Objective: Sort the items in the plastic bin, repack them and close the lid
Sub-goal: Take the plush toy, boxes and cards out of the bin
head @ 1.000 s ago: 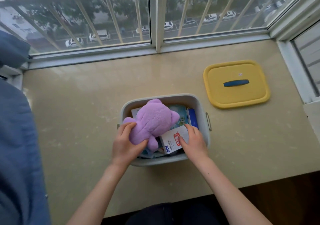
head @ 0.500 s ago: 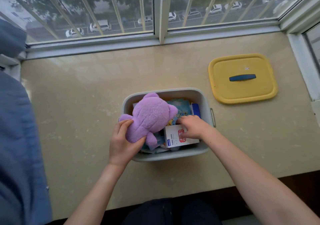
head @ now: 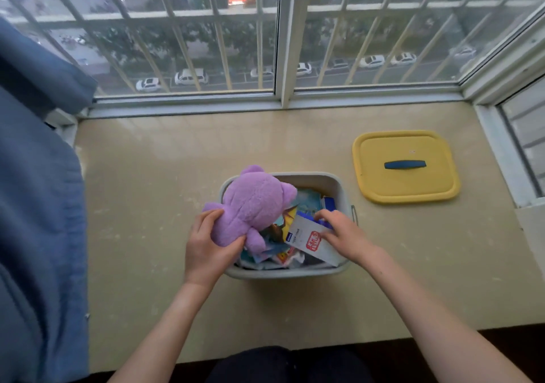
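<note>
Grey plastic bin [head: 320, 179], lid off, sits near the front edge of the window ledge [head: 165, 194], abt mid-width. My left hand [head: 206, 250] grips a purple plush toy [head: 253, 202], tilted over the bin's left rim w/ its head toward the window. My right hand [head: 343, 235] pinches a white carton [head: 305, 239] w/ red label, slanted at the bin's right-front corner. Blue box [head: 328, 204] & colourful packets [head: 283, 256] lie jumbled beneath. Yellow lid [head: 407, 188] w/ blue handle [head: 405, 164] rests flat toward the ledge's right-rear corner, apart from the bin.

Bare forearms [head: 165, 326], dk garment [head: 289, 365] below
</note>
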### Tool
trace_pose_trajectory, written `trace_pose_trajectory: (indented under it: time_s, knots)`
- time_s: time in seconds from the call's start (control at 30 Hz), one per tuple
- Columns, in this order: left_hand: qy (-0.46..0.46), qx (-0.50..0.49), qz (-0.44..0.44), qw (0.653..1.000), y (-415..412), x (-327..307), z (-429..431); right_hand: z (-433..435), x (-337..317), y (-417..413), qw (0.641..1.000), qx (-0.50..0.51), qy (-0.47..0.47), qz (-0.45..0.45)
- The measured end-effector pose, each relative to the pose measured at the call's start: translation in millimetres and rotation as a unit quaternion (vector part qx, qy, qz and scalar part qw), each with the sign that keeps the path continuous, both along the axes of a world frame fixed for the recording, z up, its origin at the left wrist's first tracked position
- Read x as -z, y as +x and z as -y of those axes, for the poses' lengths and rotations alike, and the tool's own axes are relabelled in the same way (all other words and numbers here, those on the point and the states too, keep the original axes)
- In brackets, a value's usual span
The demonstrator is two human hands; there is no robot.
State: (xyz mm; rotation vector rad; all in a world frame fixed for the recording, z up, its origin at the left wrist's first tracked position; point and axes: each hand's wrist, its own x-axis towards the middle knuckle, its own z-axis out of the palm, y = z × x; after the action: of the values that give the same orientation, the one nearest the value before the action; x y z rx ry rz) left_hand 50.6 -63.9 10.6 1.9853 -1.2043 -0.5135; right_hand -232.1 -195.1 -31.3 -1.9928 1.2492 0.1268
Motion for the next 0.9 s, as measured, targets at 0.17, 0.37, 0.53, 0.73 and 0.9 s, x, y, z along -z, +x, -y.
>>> trace_pose_trajectory:
  time_s: [0.17,0.37,0.53,0.73,0.9]
  knots:
    - [-0.040,-0.015,0.021,0.999,-13.5,-32.2,-0.5,-18.9,-37.8,-32.2,0.981,0.131,-0.037,0.135]
    - [-0.058,-0.034,0.009,0.998,-86.4,-50.7,-7.1,-43.7,-44.9,-111.3,0.951,0.255,-0.045,0.168]
    - [-0.037,-0.018,-0.026,0.999,-199.4,-33.0,-11.4,-45.9,-34.1,-209.3,0.926,0.327,-0.017,0.186]
    - [0.019,-0.033,-0.067,0.997,-353.2,-1.3,-4.5,-27.2,-26.7,-326.3,0.905,0.384,0.010,0.185]
    - [0.038,-0.113,-0.087,0.989,-437.9,26.1,20.4,-5.0,-5.4,-387.1,0.905,0.385,0.047,0.174]
